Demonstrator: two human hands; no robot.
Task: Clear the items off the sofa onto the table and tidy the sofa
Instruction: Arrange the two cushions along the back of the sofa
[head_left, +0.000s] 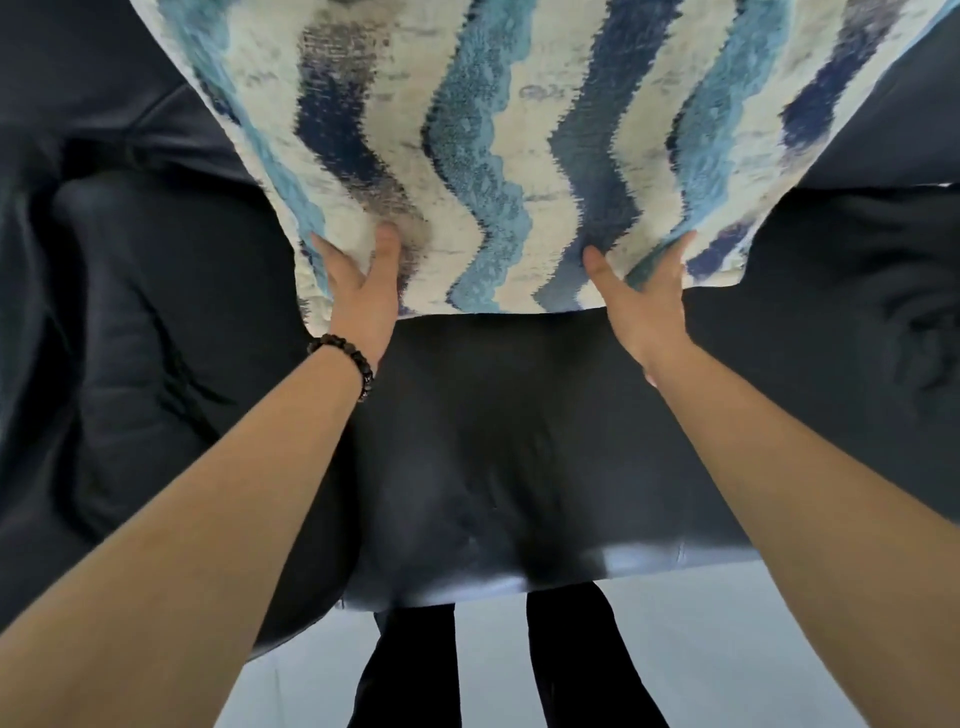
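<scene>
the cushion (493, 156) fills the upper middle of the frame. it stands on its lower edge where the sofa (493, 441) seat meets the backrest, likely so it ends up upright and square as part of the tidying. both hands are spread against its lower face, pressing rather than clutching. the left hand (358, 291), left of centre, has its thumb dented into the fabric and its fingers lying straight along the cushion's left edge. the right hand (644, 301), right of centre, has thumb and fingers splayed flat. neither visibly curls round the cushion. both arms reach out nearly straight from the lower corners, and a bracelet (345, 364) sits on the left wrist. no bench shows.
</scene>
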